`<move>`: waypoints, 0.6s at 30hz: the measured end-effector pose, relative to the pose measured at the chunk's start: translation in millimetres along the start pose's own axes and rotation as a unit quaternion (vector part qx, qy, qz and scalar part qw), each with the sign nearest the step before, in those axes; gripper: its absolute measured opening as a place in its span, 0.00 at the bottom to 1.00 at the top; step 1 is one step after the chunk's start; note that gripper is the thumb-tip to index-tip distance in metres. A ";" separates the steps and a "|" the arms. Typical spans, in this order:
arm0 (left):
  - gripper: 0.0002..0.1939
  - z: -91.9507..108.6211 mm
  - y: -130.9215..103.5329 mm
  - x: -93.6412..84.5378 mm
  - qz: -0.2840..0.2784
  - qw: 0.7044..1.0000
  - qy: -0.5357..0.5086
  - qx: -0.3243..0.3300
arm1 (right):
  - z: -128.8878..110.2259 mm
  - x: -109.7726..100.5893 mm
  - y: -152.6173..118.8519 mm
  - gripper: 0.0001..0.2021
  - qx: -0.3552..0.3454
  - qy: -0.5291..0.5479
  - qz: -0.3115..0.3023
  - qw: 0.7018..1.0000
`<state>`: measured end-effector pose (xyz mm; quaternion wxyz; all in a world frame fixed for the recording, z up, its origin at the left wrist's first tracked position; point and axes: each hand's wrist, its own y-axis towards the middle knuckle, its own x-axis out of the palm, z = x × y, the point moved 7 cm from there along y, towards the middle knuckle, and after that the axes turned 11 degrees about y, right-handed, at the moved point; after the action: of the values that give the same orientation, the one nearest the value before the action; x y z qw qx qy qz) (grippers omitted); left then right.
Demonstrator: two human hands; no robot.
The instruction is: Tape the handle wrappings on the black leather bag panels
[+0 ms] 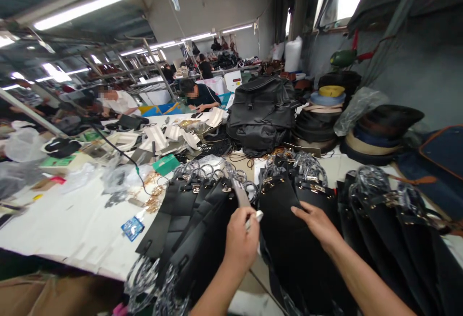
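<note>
The middle stack of black pieces (280,229) lies directly in front of me on the white table (90,229), with metal fittings and plastic-wrapped rings at its far end. My right hand (314,219) is on top of this stack, its fingers loosely spread and partly bent, thumb and forefinger against the black surface. My left hand (244,234) is just beside the stack's left edge, closed in a fist around a small white object (258,216). A long greyish strip (240,194) runs up and away from that fist; I cannot tell whether it and the white object are one thing.

Left of the middle stack, the left group of black pieces (191,214) lies fanned out, with wrapped rings at both ends. Right of the middle stack is the right group of black pieces (394,239), also topped with wrapped rings and metal fittings. Behind the middle stack stands a large black bag (260,113), and behind it to the right are piled rolls of strap (379,135). Well to its left lie gold-coloured fittings (155,199), a blue packet (132,228) and a green piece (165,164). Far beyond it, to the left, a person in a dark top (204,96) bends over the work surface.
</note>
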<state>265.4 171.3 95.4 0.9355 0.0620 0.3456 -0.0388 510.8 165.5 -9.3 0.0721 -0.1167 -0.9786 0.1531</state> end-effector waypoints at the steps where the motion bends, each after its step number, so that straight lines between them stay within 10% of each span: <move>1: 0.09 14.5 4.6 19.8 -0.017 0.999 -0.034 0.014 | 9.1 -6.0 1.1 0.21 0.019 0.023 0.024 0.999; 5: 0.03 39.5 14.6 120.0 -0.153 0.918 -0.351 -0.107 | 39.8 -18.0 4.1 0.18 0.088 0.155 0.003 0.984; 9: 0.04 31.4 11.8 169.0 -0.185 0.859 -0.447 -0.168 | 49.5 -23.2 4.9 0.18 0.085 0.155 -0.035 0.984; 18: 0.08 -104.4 -6.0 83.3 -0.068 0.874 -0.427 -0.221 | 38.5 -6.2 6.9 0.26 0.003 -0.126 0.060 0.990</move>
<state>260.8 177.8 -38.2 0.9764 -0.1929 -0.0845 -0.0478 511.4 159.4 -48.4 -0.0609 -0.1550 -0.9707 0.1733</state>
